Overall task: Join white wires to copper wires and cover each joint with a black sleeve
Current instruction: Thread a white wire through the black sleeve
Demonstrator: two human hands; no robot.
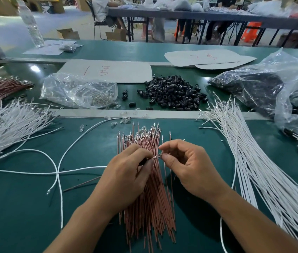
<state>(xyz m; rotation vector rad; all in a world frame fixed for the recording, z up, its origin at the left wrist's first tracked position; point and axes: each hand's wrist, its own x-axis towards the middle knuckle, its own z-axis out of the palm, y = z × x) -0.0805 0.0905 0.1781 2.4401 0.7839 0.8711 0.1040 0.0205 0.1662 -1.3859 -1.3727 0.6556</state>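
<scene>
Clear bag beside black sleeves, beyond copper wires

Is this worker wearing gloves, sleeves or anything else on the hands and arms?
No. The left hand and right hand are bare: no gloves, rings or watch. The left forearm and right forearm are bare too, no sleeve in view.

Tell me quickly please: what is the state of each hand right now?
Left hand: closed, pinching the metal wire end.
Right hand: closed, pinching the same metal wire end from the other side.
</scene>
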